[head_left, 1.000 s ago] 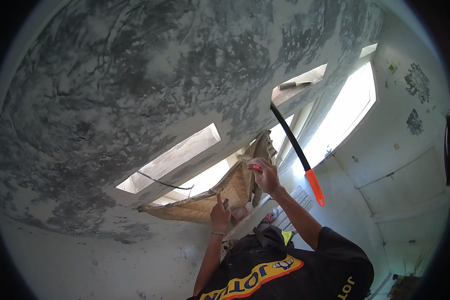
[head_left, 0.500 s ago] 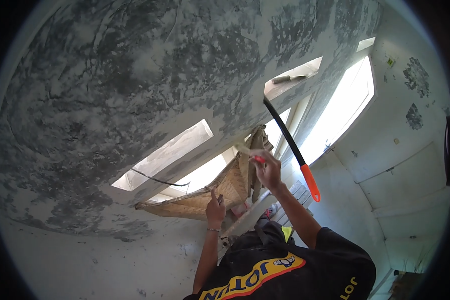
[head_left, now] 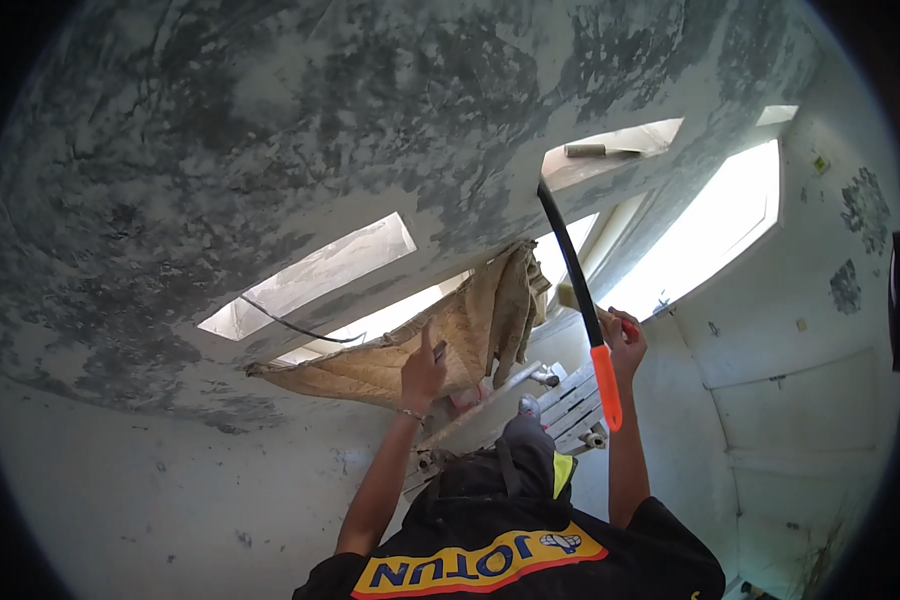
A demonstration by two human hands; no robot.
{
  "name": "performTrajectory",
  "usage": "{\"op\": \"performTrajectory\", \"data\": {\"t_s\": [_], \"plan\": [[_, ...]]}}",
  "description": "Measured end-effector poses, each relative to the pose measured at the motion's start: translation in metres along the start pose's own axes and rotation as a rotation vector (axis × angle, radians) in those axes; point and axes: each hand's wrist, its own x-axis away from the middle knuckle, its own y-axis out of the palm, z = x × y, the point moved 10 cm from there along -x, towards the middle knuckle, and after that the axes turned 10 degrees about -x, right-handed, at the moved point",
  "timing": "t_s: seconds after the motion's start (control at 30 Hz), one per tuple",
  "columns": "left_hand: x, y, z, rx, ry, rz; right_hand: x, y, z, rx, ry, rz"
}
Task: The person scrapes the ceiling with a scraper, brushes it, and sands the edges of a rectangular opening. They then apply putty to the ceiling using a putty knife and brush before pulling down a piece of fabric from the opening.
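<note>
My left hand (head_left: 423, 377) is raised in front of a stained tan quilted cloth (head_left: 380, 372), its index finger stretched up and the other fingers curled round a small dark object (head_left: 440, 350) too small to name. My right hand (head_left: 626, 352) is closed on a paintbrush (head_left: 568, 295) with pale bristles and a red handle end. Crossing in front of the brush is a long black bar with an orange grip (head_left: 607, 388), hanging down from the corner of a recess. The cloth droops along the bright window opening, bunched up at its right end.
A mottled grey and white wall (head_left: 220, 150) has several slot-like recesses. On one ledge lies a grey cylinder (head_left: 584, 151). A thin dark rod (head_left: 295, 326) juts from another recess (head_left: 340, 265). Below are slatted white boards (head_left: 575, 400) and my shoe (head_left: 529, 406).
My right hand has moved right and away from the cloth with the paintbrush. My left hand has drawn slightly left and up. The view has shifted a little.
</note>
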Motion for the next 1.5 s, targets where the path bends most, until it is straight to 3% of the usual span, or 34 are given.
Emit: {"op": "performTrajectory", "data": {"t_s": [0.07,0.17,0.23,0.3,0.37,0.43,0.5,0.57,0.67,0.7,0.8,0.97,1.03,1.07,1.1,1.17,1.23,1.3,1.37,1.43,1.5], "plan": [[-0.018,-0.005,0.047,-0.019,0.133,0.046,-0.022,0.034,-0.011,-0.077,0.049,-0.148],[-0.044,0.002,0.093,0.015,0.166,0.123,-0.041,0.091,-0.021,-0.038,0.033,-0.467],[-0.052,0.016,0.108,0.031,0.097,0.091,-0.047,0.126,-0.016,-0.198,0.162,-0.596],[-0.063,0.030,0.122,0.043,0.046,0.055,-0.056,0.155,-0.019,-0.145,0.030,-0.653],[-0.060,0.045,0.122,0.076,-0.020,0.041,-0.064,0.176,-0.009,0.158,-0.014,-0.735],[-0.055,0.047,0.124,0.051,-0.048,0.036,-0.083,0.166,-0.013,-0.052,-0.015,-0.741],[-0.054,0.047,0.123,0.044,-0.093,0.042,-0.117,0.128,-0.011,-0.215,-0.055,-0.572],[-0.053,0.045,0.126,0.054,-0.074,0.089,-0.142,0.099,-0.028,-0.050,-0.189,-0.451],[-0.052,0.048,0.128,0.069,-0.075,0.131,-0.128,0.131,-0.036,-0.213,-0.053,-0.670],[-0.051,0.052,0.129,0.059,-0.072,0.118,-0.117,0.142,-0.022,-0.061,-0.013,-0.752],[-0.048,0.051,0.130,0.062,-0.060,0.195,-0.130,0.160,-0.027,-0.051,-0.082,-0.795],[-0.052,0.042,0.135,0.082,-0.089,0.164,-0.189,0.115,-0.053,-0.021,-0.145,-0.661],[-0.051,0.052,0.132,0.131,-0.143,0.149,-0.163,0.131,-0.045,-0.207,0.025,-0.787],[-0.047,0.048,0.140,0.238,-0.121,0.282,-0.151,0.139,-0.030,-0.230,0.074,-0.818],[-0.050,0.058,0.137,0.226,-0.106,0.272,-0.142,0.149,-0.030,-0.134,-0.029,-0.851],[-0.055,0.075,0.117,0.191,-0.113,0.277,-0.145,0.143,-0.004,-0.116,0.027,-0.875],[-0.059,0.079,0.106,0.212,-0.150,0.252,-0.160,0.128,-0.017,0.348,-0.301,-0.945],[-0.057,0.079,0.103,0.239,-0.187,0.212,-0.185,0.102,-0.001,0.149,0.008,-0.833],[-0.052,0.082,0.115,0.248,-0.170,0.168,-0.185,0.093,-0.007,-0.217,0.118,-0.646],[-0.047,0.076,0.134,0.336,-0.112,0.223,-0.163,0.115,-0.017,-0.270,0.064,-0.707],[-0.042,0.065,0.148,0.409,-0.047,0.290,-0.154,0.115,0.013,-0.121,0.039,-0.733]]}}
